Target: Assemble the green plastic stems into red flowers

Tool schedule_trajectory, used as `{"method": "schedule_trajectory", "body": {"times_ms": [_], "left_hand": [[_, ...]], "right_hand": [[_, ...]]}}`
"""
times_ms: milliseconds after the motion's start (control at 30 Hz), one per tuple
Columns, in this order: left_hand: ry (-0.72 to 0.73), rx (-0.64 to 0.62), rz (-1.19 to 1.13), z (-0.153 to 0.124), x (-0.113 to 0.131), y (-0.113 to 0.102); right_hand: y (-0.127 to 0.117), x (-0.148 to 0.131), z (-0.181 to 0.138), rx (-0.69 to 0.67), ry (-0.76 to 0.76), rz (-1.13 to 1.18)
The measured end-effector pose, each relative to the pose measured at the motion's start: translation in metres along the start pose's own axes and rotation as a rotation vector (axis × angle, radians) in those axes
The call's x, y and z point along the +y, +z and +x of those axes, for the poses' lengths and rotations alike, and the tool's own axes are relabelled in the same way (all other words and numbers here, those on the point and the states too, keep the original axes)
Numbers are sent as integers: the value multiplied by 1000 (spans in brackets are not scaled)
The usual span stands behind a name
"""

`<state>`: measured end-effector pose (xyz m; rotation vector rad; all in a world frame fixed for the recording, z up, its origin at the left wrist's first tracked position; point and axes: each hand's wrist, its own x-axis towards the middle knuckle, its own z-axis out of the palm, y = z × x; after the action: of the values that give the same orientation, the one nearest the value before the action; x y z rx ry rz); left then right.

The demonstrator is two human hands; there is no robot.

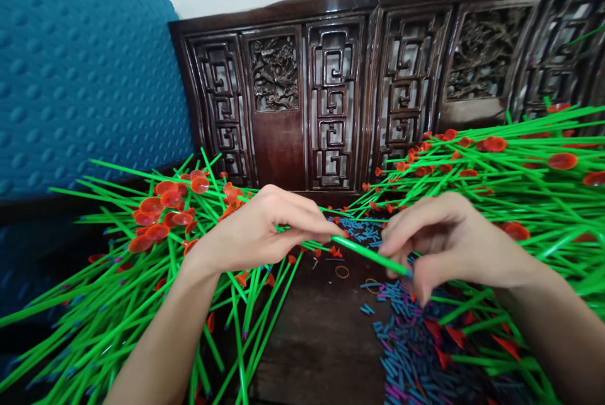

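My left hand (283, 225) is closed on a thin green plastic tube (366, 252), pinching it near its far left end. The tube slants down to the right between my two hands. A small blue piece (408, 273) shows at its right end, against the thumb of my right hand (439, 241). That hand's fingers are bent around the tube's end, closed on the blue piece; the curled fingertips are partly hidden. Beneath my right hand lies a heap of short blue and purple pieces (411, 342).
Green tubes with red cup-shaped ends lie in a big pile on the left (108, 304) and another pile on the right (543, 172). Rubber bands (342, 273) rest on the dark wooden surface (316, 336). Behind stands a carved wooden backrest (278, 147), with a blue studded mat (85, 71) at left.
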<state>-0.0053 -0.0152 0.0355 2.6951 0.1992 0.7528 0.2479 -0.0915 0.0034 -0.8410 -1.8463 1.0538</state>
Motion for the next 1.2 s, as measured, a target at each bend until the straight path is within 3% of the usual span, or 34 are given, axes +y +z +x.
{"method": "schedule_trajectory", "body": {"times_ms": [133,200,300,367,433,533,600,700,800,933,1033,1200], "left_hand": [[87,-16,253,-5,9,-3],[125,151,533,-8,14,-3],[148,528,779,-9,18,-2],[133,717,691,-7,19,1],[74,810,447,-3,20,5],[-53,779,55,0,23,10],[-123,722,-23,1,22,11],[-191,593,168,0,16,8],[-160,419,344,0,9,6],[-92,243,263,1,9,8],[-132,246,176,1,13,10],[-120,322,226,1,14,11]], "right_hand": [[18,6,9,-107,153,-47],[24,12,16,-83,192,-13],[30,23,22,-62,239,78],[34,30,24,-92,272,52],[39,39,25,-141,316,-34],[48,57,27,-197,357,-127],[54,71,27,-220,365,-164],[59,86,28,-236,388,-237],[61,90,28,-239,406,-318],[64,92,29,-284,442,-390],[65,95,28,-303,469,-464],[68,100,26,-310,434,-567]]}}
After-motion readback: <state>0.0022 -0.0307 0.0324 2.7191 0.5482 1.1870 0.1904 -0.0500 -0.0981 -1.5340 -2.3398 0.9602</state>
